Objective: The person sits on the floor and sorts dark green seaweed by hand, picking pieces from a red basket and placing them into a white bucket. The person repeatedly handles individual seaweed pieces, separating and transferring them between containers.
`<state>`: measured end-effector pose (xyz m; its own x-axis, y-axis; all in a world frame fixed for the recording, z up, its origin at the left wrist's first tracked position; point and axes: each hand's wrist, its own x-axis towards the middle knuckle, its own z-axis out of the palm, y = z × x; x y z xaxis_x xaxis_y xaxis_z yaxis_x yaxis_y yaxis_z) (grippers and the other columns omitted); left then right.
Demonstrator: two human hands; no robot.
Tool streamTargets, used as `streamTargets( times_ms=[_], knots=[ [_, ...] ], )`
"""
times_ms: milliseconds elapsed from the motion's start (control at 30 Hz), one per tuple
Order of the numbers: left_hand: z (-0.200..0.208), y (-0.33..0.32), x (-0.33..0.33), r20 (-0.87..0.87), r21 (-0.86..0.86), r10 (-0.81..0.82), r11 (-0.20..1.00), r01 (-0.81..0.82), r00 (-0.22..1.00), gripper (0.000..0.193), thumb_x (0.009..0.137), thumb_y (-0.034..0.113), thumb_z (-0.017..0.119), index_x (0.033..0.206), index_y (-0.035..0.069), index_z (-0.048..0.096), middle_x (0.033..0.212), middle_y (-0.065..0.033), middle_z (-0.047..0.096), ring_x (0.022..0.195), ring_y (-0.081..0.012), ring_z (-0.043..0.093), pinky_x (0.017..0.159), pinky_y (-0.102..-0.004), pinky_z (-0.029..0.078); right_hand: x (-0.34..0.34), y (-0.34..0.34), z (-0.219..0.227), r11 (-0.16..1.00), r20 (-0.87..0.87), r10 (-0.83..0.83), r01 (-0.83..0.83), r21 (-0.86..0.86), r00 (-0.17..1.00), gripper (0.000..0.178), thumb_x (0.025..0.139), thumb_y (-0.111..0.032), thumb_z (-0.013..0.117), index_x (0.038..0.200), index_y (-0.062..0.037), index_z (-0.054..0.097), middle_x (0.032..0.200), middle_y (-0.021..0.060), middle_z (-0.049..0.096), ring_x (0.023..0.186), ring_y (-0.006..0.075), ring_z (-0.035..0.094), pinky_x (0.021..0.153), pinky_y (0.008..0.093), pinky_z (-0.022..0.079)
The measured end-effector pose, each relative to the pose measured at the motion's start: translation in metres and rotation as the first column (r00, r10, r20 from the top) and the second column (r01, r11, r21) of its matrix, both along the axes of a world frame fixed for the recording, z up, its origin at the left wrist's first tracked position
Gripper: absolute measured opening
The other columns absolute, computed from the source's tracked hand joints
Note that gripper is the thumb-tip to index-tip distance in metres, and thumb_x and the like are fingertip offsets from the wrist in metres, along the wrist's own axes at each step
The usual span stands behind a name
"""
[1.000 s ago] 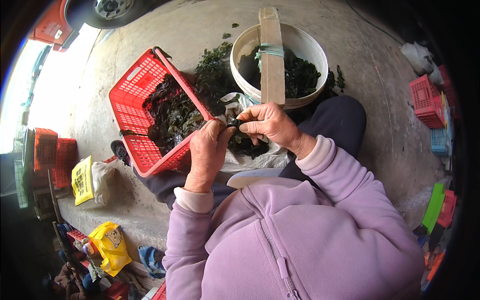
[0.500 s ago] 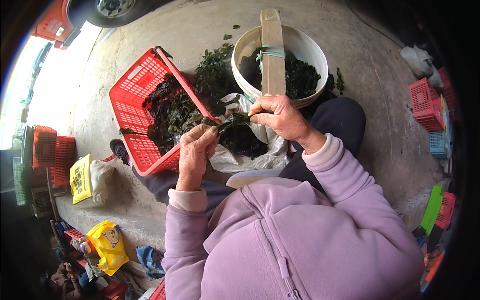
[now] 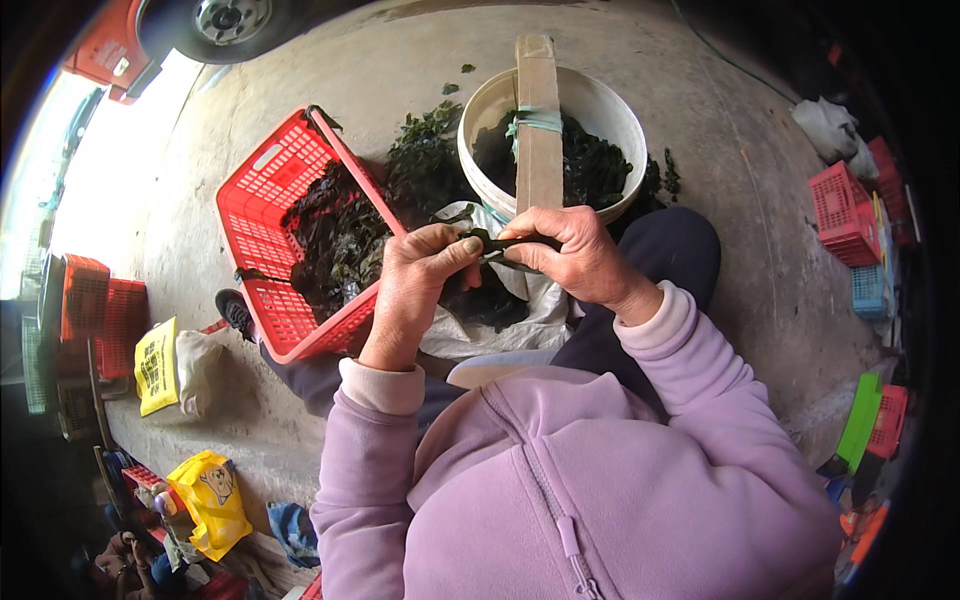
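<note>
Between my two hands runs a dark green strip of seaweed (image 3: 492, 246), pinched at both ends above my lap. My left hand (image 3: 425, 270) grips it with thumb and forefinger; my right hand (image 3: 575, 253) closes on the other end, a short gap from the left. A red plastic basket (image 3: 262, 205) holding a heap of dark wet seaweed (image 3: 345, 240) tilts at my left. Ahead stands a white bucket (image 3: 630, 120) with more seaweed inside. Across its top lies a wooden board (image 3: 540, 150) tied with green cord. Below my hands, seaweed rests on a whitish sack (image 3: 455, 338).
Loose seaweed (image 3: 430, 150) lies on the concrete floor between basket and bucket. Red crates (image 3: 848, 215) stand at the far right. Yellow bags (image 3: 212, 500) and stacked crates (image 3: 120, 320) sit at the left. A vehicle wheel (image 3: 232, 18) shows at the upper left.
My left hand has moved right and slightly up, closer to my right hand. The seaweed strip between them is shorter, and the right hand has shifted slightly lower.
</note>
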<state>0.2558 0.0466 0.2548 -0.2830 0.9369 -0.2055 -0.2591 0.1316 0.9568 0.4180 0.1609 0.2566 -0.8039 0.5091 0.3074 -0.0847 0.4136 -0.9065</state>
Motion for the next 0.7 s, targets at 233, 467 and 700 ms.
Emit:
streamTargets(
  times_ms=[233,467,700],
  knots=[
    [0.001,0.022,-0.003,-0.148,0.104,0.09,0.992,-0.075,0.985,0.008,0.084,0.006,0.063,0.084,-0.002,0.061,0.062,-0.0003,0.056,0.055,-0.0056,0.048,0.051,-0.0191,0.036,0.014,0.046,0.024,0.993,0.318,0.104,-0.08,-0.088,0.942,0.011,0.082,-0.009,0.064,0.081,0.0024,0.062,0.066,0.001,0.058,0.064,0.0045,0.047,0.058,0.023,0.041],
    [0.0,0.087,-0.026,-0.384,0.113,0.108,0.991,-0.069,0.917,0.008,0.086,0.008,0.061,0.088,0.0,0.06,0.065,0.003,0.053,0.057,-0.0042,0.046,0.052,-0.0176,0.036,0.006,0.118,0.007,0.894,0.174,0.144,-0.052,-0.445,0.974,0.015,0.084,-0.012,0.065,0.079,0.0014,0.061,0.062,-0.0026,0.053,0.054,0.0027,0.043,0.049,0.0195,0.034],
    [-0.031,0.169,-0.056,-0.397,0.029,0.14,0.99,-0.141,0.907,0.014,0.088,0.013,0.059,0.08,0.002,0.059,0.06,0.0013,0.052,0.047,-0.0052,0.044,0.043,-0.0197,0.036,-0.018,0.183,-0.024,0.834,0.305,-0.114,0.258,-0.488,0.946,0.017,0.081,-0.012,0.065,0.069,-0.0006,0.061,0.056,-0.0011,0.052,0.046,0.0047,0.044,0.042,0.0216,0.034]
  ],
)
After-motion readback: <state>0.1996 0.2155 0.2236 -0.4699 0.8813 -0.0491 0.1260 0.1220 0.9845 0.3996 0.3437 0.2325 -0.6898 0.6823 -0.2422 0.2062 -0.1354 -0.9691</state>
